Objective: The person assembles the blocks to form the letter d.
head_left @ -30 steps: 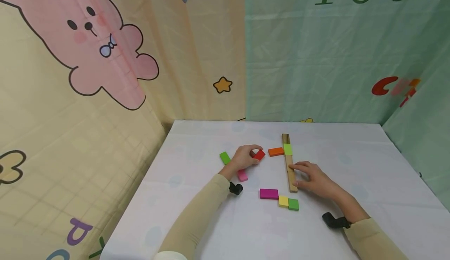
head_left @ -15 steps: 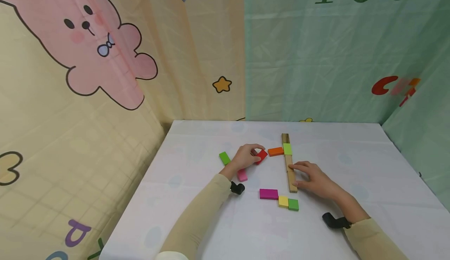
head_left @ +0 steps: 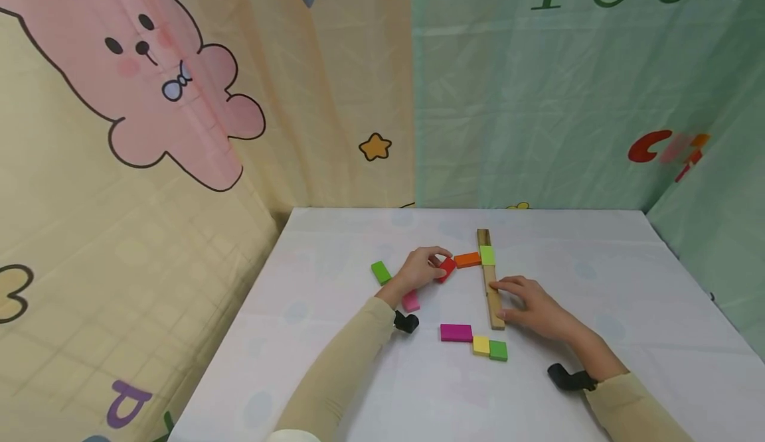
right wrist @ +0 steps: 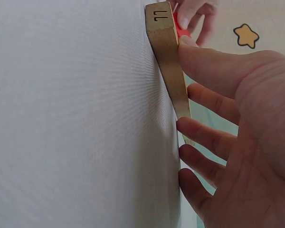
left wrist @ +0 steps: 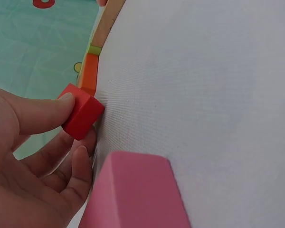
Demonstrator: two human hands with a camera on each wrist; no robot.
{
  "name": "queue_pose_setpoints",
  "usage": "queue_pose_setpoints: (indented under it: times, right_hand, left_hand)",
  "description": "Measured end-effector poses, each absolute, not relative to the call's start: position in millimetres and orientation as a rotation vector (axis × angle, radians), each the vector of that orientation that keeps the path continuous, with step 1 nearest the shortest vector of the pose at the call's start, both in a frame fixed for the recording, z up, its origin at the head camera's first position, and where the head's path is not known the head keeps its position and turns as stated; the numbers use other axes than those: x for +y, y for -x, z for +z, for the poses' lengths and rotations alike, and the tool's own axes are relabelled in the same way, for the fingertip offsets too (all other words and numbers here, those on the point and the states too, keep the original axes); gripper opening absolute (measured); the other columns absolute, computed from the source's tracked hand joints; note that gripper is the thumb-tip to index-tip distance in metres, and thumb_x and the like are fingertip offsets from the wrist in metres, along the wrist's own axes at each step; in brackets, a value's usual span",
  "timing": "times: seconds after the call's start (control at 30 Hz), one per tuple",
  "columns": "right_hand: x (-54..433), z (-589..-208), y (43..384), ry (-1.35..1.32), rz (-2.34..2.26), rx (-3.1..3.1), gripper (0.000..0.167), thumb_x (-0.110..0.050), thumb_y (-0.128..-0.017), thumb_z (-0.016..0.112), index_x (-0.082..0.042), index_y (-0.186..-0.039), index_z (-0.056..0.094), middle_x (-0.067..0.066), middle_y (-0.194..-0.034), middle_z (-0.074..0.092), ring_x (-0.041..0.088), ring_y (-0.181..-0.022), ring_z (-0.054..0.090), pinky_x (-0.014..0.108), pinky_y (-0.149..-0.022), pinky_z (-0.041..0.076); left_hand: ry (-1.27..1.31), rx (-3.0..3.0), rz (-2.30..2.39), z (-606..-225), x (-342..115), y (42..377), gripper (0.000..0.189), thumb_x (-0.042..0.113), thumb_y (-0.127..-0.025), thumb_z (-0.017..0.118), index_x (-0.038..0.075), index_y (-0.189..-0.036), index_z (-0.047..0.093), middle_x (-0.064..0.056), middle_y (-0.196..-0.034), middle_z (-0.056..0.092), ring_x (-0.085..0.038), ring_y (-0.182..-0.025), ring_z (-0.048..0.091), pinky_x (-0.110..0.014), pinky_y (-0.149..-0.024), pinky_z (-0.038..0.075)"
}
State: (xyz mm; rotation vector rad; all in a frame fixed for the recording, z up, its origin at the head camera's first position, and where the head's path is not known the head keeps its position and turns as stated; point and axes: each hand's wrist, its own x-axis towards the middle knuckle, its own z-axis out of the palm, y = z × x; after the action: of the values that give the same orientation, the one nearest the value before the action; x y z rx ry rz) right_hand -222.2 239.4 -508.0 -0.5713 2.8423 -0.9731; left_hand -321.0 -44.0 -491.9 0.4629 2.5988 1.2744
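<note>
My left hand (head_left: 417,267) pinches a red block (left wrist: 83,111) between thumb and fingers, close to the left end of an orange block (head_left: 467,260). The orange block's right end meets a light green block (head_left: 487,255) that sits in a straight column of plain wooden blocks. Along the right side of the near wooden block (head_left: 493,306), my right hand (head_left: 534,306) lays its thumb and loosely bent fingertips. The right wrist view shows dark engraved marks on that wooden block's end. Under the left wrist lies a pink block (left wrist: 137,190), partly hidden.
A green block (head_left: 380,272) lies left of the left hand. Nearer the front, a magenta block (head_left: 456,333), a yellow block (head_left: 481,345) and another green block (head_left: 498,350) form a stepped row. Printed cloth (head_left: 346,83) hangs behind the white table (head_left: 538,402).
The left hand has slid the red block slightly right, narrowing the gap to the orange block. My right hand stays by the wooden column. The head view has shifted a little.
</note>
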Motion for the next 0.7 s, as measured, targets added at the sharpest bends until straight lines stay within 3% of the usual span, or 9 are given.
queue_pose_setpoints:
  times: [0.37,0.7]
  right_hand:
    - [237.6,-506.3,220.9,0.581,-0.955,2.853,0.066,-0.039,-0.088,0.078,-0.019,-0.146,0.054,0.018,-0.145,0.045,0.043,-0.131,0.039,0.066,-0.098,0.041]
    - [238.6,-507.0,221.3,0.591,-0.957,2.857,0.066,-0.038,-0.088,0.078,-0.018,-0.146,0.054,0.018,-0.145,0.045,0.043,-0.131,0.039,0.066,-0.099,0.041]
  left_hand:
    - [-0.449,2.659,1.186,-493.8,-42.4,325.2,0.032,0.007,-0.092,0.072,0.012,-0.124,0.073,-0.001,-0.101,0.066,-0.015,-0.089,0.057,-0.024,-0.074,0.05]
    - [-0.43,2.652,1.118,-491.3,-39.5,327.5,0.033,0.008,-0.094,0.07,0.017,-0.125,0.073,0.001,-0.099,0.064,-0.017,-0.09,0.056,-0.026,-0.074,0.05]
